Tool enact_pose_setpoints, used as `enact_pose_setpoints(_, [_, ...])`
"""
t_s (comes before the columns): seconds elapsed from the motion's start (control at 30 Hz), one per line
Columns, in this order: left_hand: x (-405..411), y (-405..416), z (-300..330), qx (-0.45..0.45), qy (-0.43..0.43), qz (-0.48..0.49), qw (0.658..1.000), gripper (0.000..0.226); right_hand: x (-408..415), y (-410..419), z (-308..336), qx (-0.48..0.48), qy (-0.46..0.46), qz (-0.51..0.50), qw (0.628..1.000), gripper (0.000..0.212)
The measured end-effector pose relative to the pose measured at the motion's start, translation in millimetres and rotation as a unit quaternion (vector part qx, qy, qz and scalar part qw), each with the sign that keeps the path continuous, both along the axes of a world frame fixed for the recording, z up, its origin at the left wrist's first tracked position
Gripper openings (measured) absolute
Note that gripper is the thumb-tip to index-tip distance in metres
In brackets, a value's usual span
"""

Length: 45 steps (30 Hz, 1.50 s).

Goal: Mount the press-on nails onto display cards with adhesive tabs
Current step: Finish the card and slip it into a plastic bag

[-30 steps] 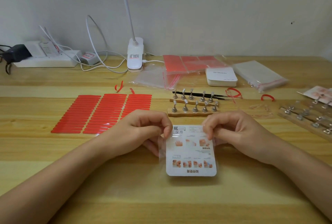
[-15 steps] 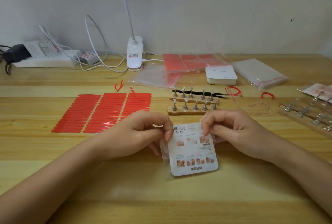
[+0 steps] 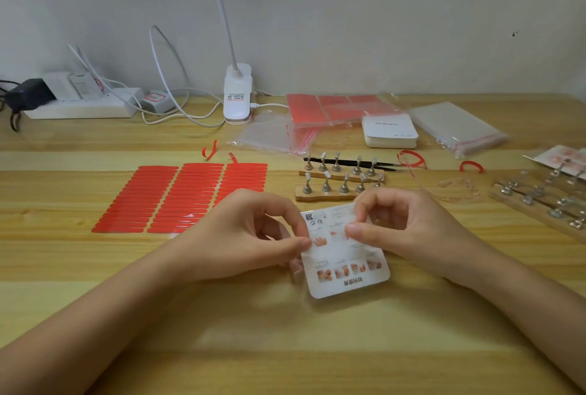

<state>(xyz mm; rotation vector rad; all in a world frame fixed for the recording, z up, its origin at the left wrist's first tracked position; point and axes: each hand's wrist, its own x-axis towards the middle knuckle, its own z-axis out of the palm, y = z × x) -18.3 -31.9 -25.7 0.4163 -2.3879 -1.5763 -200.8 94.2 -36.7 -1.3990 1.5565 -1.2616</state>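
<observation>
A white display card (image 3: 347,271) in a clear sleeve, printed with small nail pictures, is held just above the table in front of me, tilted slightly. My left hand (image 3: 250,236) pinches its left edge between thumb and fingers. My right hand (image 3: 399,226) pinches its top right part. Sheets of red adhesive tabs (image 3: 180,198) lie flat to the left. Two wooden strips with small metal nail stands (image 3: 341,180) sit just behind the card.
Black tweezers (image 3: 348,162) lie behind the stands. A stack of white cards (image 3: 389,131), clear bags (image 3: 456,126) and a bag of red sheets (image 3: 329,107) sit at the back right. More stands (image 3: 539,201) are at the right edge. A lamp base (image 3: 237,95) and power strip (image 3: 82,106) stand by the wall.
The card has tilted and shifted slightly right and nearer. My left thumb has slid down onto its left edge; my right fingers have moved lower on its top.
</observation>
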Motion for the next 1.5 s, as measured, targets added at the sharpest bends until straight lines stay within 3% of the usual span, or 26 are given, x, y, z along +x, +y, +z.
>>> enact_pose_setpoints(0.1, [-1,2,0,-0.032,0.015,0.024,0.999,0.015,5,-2,0,0.010,0.007,-0.021,1.000,0.031])
enact_pose_setpoints(0.2, [-3,4,-1,-0.022,0.026,0.042,0.999,0.018,13,-4,0,0.008,-0.040,-0.034,0.999,0.042])
enact_pose_setpoints(0.37, [-4,4,-1,0.023,0.035,0.033,0.999,0.012,20,-8,-2,-0.009,-0.054,-0.088,0.995,0.042])
enact_pose_setpoints(0.63, [-7,1,-2,0.078,0.059,0.022,0.995,0.018,8,-8,0,0.017,-0.133,-0.021,0.991,0.059])
enact_pose_setpoints(0.83, [-5,-4,-1,0.108,0.065,0.035,0.991,0.019,-7,-3,-1,0.043,-0.147,0.031,0.988,0.038])
enact_pose_setpoints(1.1, [-1,-10,0,0.118,0.064,0.048,0.990,0.021,-15,-1,-2,0.075,-0.159,0.079,0.981,0.043])
enact_pose_setpoints(1.23, [-1,-11,-1,0.115,0.073,0.062,0.989,0.036,-12,-2,-1,0.071,-0.169,0.040,0.982,0.020])
enact_pose_setpoints(1.37, [-4,-7,-1,0.113,0.074,0.056,0.989,0.051,-2,-1,3,0.066,-0.127,0.010,0.990,0.029])
enact_pose_setpoints(1.5, [-4,-7,3,0.116,0.066,0.091,0.987,0.050,-2,-1,2,0.069,-0.128,0.004,0.989,0.030])
